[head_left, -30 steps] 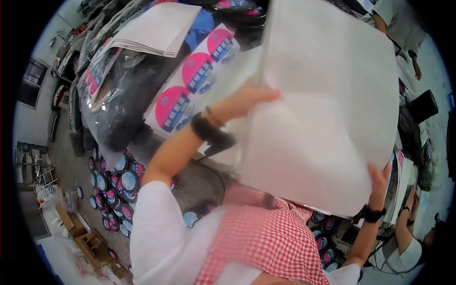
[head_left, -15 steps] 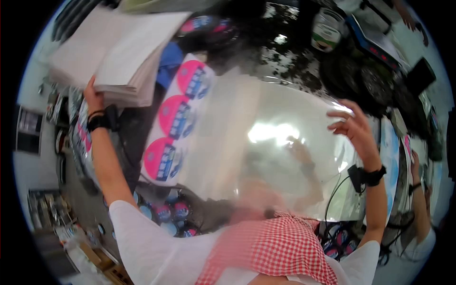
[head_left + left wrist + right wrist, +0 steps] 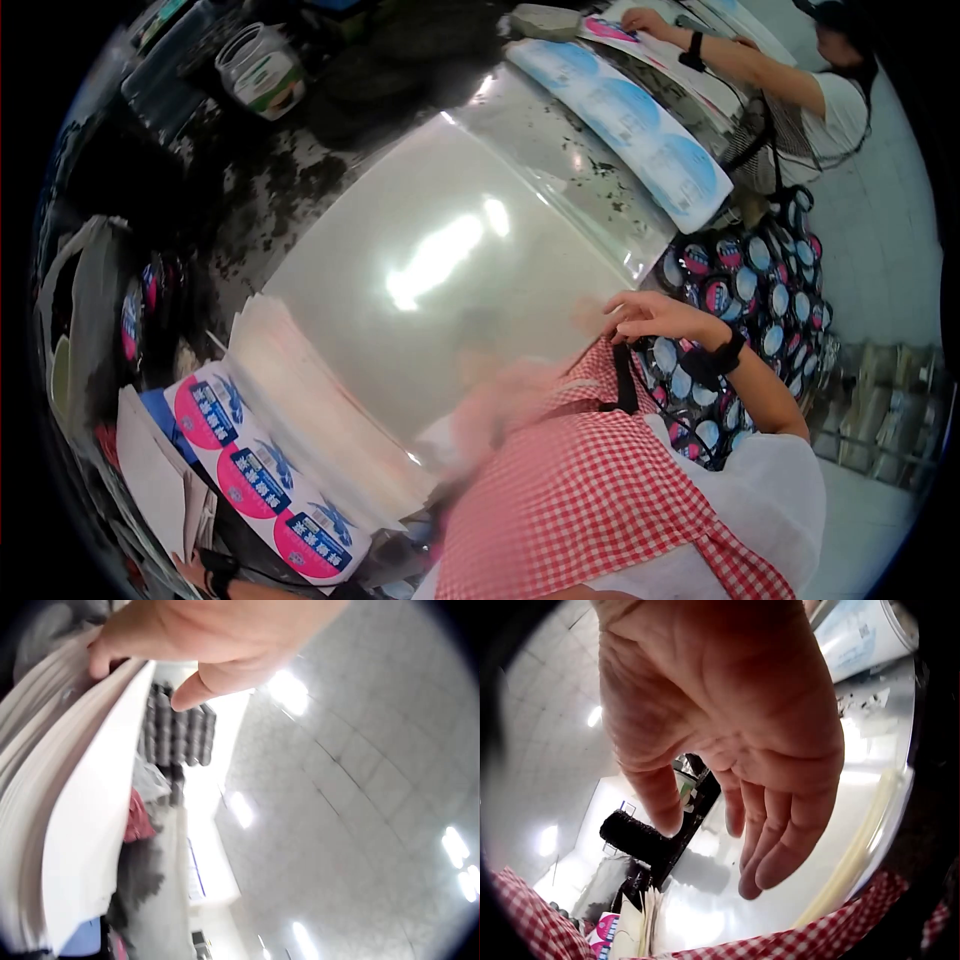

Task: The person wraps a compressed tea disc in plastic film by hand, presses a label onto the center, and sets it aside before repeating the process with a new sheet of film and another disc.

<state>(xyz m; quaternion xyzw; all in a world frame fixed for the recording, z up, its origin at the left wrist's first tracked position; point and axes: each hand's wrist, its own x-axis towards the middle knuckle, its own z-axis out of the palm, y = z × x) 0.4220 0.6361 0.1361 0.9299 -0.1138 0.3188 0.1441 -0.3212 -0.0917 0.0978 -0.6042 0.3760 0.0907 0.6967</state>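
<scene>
My left hand (image 3: 192, 572) is at the near edge of a stack of white paper sheets (image 3: 150, 470), far left. In the left wrist view its fingertips touch the stack's upper edge, while the thumb (image 3: 191, 691) stands apart from the paper. My right hand (image 3: 655, 315) hangs with loosely bent fingers near the front edge of a shiny, reflective work surface (image 3: 510, 270), holding nothing. Between the stack and this surface lie a pile of pale sheets (image 3: 320, 410) and a sheet of labels (image 3: 262, 482) with pink circles.
A strip of blue-and-white labels (image 3: 630, 130) lies at the far right of the table. Another person (image 3: 780, 90) works beyond it. Many round, labelled packs (image 3: 745, 290) are piled at the right. A jar (image 3: 262, 75) stands at the back, among dark scraps.
A second ago both hands held large white sheets over the table. The left hand then carried the stack left, where it now lies; the right hand came away and moved nearer the apron. The view turned right.
</scene>
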